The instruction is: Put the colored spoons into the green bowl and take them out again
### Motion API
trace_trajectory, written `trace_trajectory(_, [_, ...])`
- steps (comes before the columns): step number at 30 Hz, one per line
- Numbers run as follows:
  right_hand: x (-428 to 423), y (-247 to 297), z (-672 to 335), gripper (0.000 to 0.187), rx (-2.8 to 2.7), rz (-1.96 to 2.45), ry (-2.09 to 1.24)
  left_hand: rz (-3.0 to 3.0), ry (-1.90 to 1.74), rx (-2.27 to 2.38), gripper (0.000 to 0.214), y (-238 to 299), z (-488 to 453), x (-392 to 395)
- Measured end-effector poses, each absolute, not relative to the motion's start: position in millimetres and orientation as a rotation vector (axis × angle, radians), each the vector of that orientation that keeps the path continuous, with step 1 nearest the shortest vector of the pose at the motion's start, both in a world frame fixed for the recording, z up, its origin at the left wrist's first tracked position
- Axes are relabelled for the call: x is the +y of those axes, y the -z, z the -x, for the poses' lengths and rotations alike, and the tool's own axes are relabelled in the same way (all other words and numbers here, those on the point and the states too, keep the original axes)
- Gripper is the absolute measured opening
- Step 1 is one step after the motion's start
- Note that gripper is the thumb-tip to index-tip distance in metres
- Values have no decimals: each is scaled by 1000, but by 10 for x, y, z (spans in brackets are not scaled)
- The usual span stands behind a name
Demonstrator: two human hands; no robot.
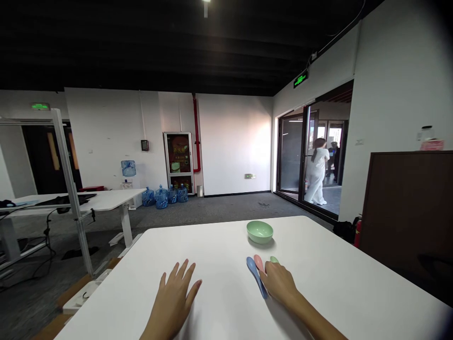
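Note:
My left hand lies flat on the white table with its fingers spread, touching nothing else. My right hand rests over a group of spoons near the table's middle. A blue plastic spoon lies along its left side, and its fingertips meet a pink spoon and a pale green spoon. Most of the pink and green spoons is hidden beneath the fingers. Beyond them stands an empty-looking pale green bowl.
A dark wooden cabinet and a red fire extinguisher stand right of the table. A white desk with an aluminium frame stands left. A person in white stands at the glass doors.

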State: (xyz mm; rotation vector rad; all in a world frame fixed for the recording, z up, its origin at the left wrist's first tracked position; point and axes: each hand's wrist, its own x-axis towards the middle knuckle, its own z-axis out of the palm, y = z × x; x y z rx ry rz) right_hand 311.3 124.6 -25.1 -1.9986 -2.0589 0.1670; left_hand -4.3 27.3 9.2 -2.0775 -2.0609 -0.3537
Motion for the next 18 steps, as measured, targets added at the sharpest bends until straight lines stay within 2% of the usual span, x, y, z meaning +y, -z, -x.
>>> trace_trajectory(6, [1292, 269, -3033, 20, -2167, 1942, -141, 2088, 384, -2055, 56, -87, 48, 259])
trace_trajectory(16, [1274, 258, -2862, 41, -2193, 2023, -217, 2082, 396, -2039, 56, -101, 46, 280])
trace_trajectory(18, [1259, 253, -2858, 38, -2161, 2005, -251, 2083, 388, -2047, 56, -101, 46, 280])
